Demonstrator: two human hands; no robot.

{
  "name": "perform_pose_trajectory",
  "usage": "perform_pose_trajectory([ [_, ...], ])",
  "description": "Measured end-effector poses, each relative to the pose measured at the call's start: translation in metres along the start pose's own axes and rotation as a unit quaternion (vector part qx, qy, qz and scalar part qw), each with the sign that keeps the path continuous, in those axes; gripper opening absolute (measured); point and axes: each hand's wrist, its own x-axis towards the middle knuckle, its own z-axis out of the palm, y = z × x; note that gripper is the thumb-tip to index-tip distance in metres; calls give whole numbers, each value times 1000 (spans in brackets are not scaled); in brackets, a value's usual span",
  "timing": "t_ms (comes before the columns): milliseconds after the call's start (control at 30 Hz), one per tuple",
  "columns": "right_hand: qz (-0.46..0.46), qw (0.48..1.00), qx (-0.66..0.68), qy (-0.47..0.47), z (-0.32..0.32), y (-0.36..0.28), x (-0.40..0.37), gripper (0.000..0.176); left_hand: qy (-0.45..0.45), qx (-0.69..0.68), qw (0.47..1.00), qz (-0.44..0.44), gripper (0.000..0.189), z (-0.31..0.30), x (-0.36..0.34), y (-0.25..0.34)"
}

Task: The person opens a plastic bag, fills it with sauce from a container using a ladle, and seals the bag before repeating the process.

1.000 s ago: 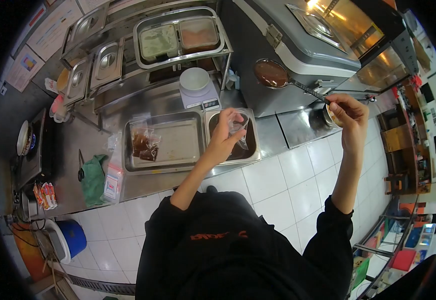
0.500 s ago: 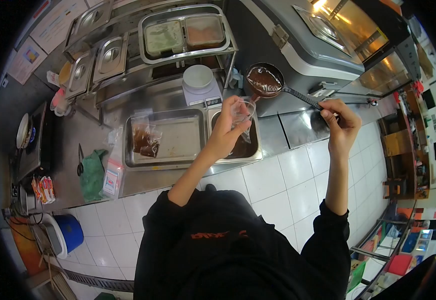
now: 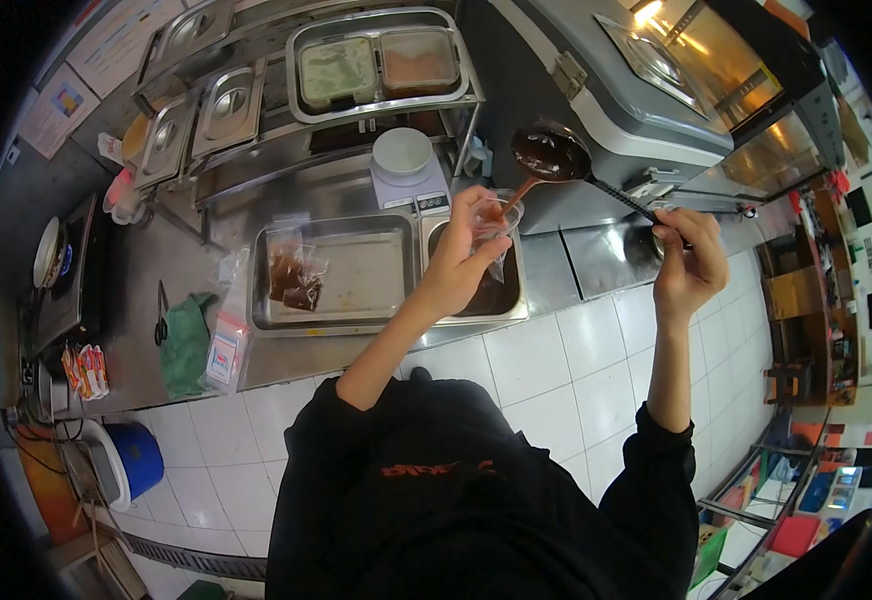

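We saw a long stainless-steel counter (image 3: 128, 325) crossing a room with a white tiled floor (image 3: 526, 360). Near the counter's front edge, right of its middle, the left hand (image 3: 451, 268) was curled around a clear, thin plastic bag (image 3: 509, 212), held over a deep rectangular steel container (image 3: 476, 319) of dark brown sauce. The right hand (image 3: 691, 255) pinched the handle of a round, dark, long-handled ladle (image 3: 551, 152); it was tilted, and a thin brown stream (image 3: 519, 196) ran from it into the bag's mouth.

Just left of the container we saw a shallow rectangular steel tray (image 3: 371, 285), with small clear packets of brown sauce (image 3: 299, 280) near its left edge. Behind the container, a pale digital scale (image 3: 404, 196) bore a round white bowl (image 3: 403, 151). Toward the counter's front left corner lay a crumpled green cloth (image 3: 185, 345), between dark-handled scissors (image 3: 162, 320) and a clear, labelled plastic pack (image 3: 224, 355). A black stove (image 3: 74, 290) occupied the left end. We noticed a bulky grey lidded appliance (image 3: 626, 120) beyond the right back edge, and a blue bucket (image 3: 141, 460) on the floor.
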Motion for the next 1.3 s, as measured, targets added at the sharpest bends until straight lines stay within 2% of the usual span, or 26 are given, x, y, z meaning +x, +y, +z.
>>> perform_pose_trajectory([
  [67,-51,997,-48,15,0,1,-1,18,0,4,1000,4,47,0,0,1],
  [167,-77,993,-83,18,2,-1,-3,20,8,8,1000,5,47,2,0,5],
  [300,-89,992,-92,18,6,0,-7,21,8,-11,1000,-19,47,0,0,5],
  [400,-49,997,-60,-11,9,2,-10,18,9,-19,999,-26,47,-1,0,2],
  [467,38,997,-22,-62,13,3,-13,13,14,-20,999,-27,48,-3,-3,-1],
  [500,38,997,-19,-63,14,4,-17,13,11,-17,999,-42,48,-4,-4,-2],
  [567,200,973,54,-105,16,8,-27,11,11,-14,998,-58,48,-7,-8,-7],
  [600,199,972,55,-107,17,11,-31,11,18,-18,998,-50,48,-9,-12,-14],
  [667,309,930,143,-136,20,15,-40,11,28,-22,998,-43,48,-12,-19,-26],
  [733,322,921,162,-147,24,13,-48,12,33,16,998,-59,48,-18,-28,-35],
  [833,439,857,227,-148,29,7,-57,11,24,31,997,-60,48,-28,-42,-51],
  [933,464,847,218,-139,30,19,-74,12,52,14,996,-65,48,-33,-52,-58],
  [1000,464,847,224,-128,34,32,-90,12,61,22,996,-65,48,-35,-57,-56],
  [1067,429,879,163,-131,41,56,-117,13,69,31,995,-65,48,-36,-60,-51],
  [1100,389,899,85,-182,45,55,-122,15,79,25,994,-73,47,-35,-61,-47],
  [1133,392,888,-24,-239,49,50,-124,16,88,20,993,-81,47,-34,-62,-44],
  [1200,189,906,-195,-324,61,49,-140,15,88,25,994,-65,47,-29,-61,-42],
  [1267,28,937,-203,-284,75,27,-137,24,86,29,995,-48,47,-22,-59,-41],
  [1300,62,950,-120,-280,83,10,-132,27,85,7,995,-52,47,-17,-58,-41],
])
